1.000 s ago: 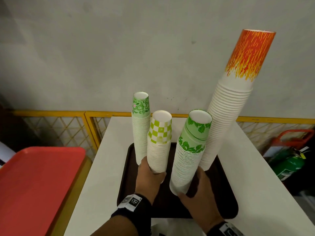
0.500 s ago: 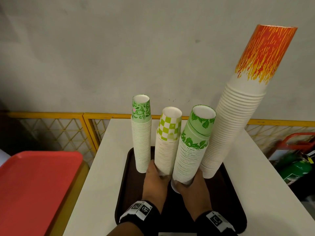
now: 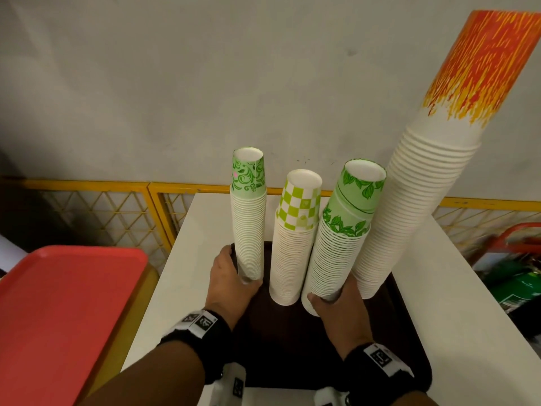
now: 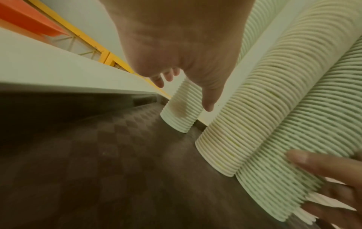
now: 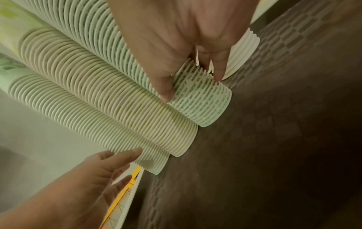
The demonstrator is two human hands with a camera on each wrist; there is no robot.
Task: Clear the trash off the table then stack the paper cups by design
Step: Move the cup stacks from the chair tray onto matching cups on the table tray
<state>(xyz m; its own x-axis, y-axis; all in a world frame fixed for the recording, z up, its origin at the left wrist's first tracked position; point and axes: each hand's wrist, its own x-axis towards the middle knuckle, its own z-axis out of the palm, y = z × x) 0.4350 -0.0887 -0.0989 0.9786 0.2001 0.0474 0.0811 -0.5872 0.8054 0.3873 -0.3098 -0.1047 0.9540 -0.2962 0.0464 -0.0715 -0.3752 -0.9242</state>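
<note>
Left hand (image 3: 231,276) fingers relaxed against swirl-print stack (image 3: 248,230) base at frame centre; right hand (image 3: 336,303) wraps leaf-print stack (image 3: 336,250) base, likely steadying both on brown tray (image 3: 281,341).

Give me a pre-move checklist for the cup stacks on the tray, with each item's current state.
1. Four stacks on the brown tray: ok.
2. Left hand at the swirl stack base: ok, fingers straight, touching.
3. Right hand gripping the leaf stack: ok.
4. Leaf stack upright: not ok, tilted.
5. Flame stack stable: not ok, tallest and leaning right.
6. Checked stack free-standing: ok.
</note>
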